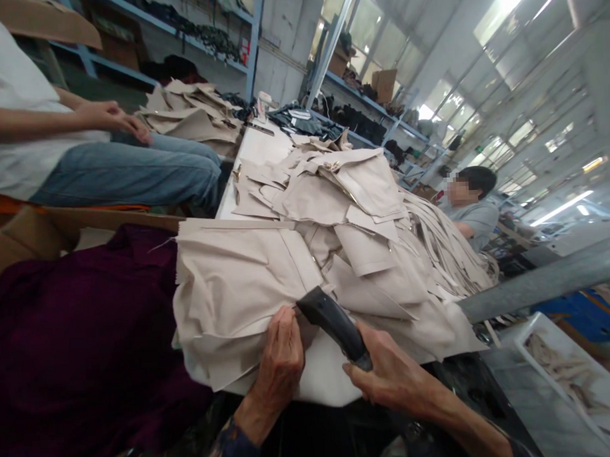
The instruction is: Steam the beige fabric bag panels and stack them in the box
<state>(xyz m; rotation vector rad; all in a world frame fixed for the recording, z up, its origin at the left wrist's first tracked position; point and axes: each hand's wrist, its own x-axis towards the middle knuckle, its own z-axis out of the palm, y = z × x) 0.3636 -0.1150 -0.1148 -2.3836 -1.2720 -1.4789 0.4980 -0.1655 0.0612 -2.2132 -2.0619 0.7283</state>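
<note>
Along the near edge of the worktop (262,146), left hand (282,356) pinches creased, jagged-edged beige cloth (231,278); right hand (390,369) grips a smooth, curved black tool (333,322), blunt head beside left fingertips.

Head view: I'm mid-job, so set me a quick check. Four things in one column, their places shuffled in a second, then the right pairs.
Things
1. Curved black handheld tool
2. Dark purple heap of cloth
3. Broad beige fabric piece with a frayed edge
4. Whitish plastic bin

Places
A. Touched by the left hand
B. Lower right of the picture, with beige scraps inside
C. Gripped by the right hand
D. Lower left of the picture

Pairs: 1-C, 2-D, 3-A, 4-B
</note>
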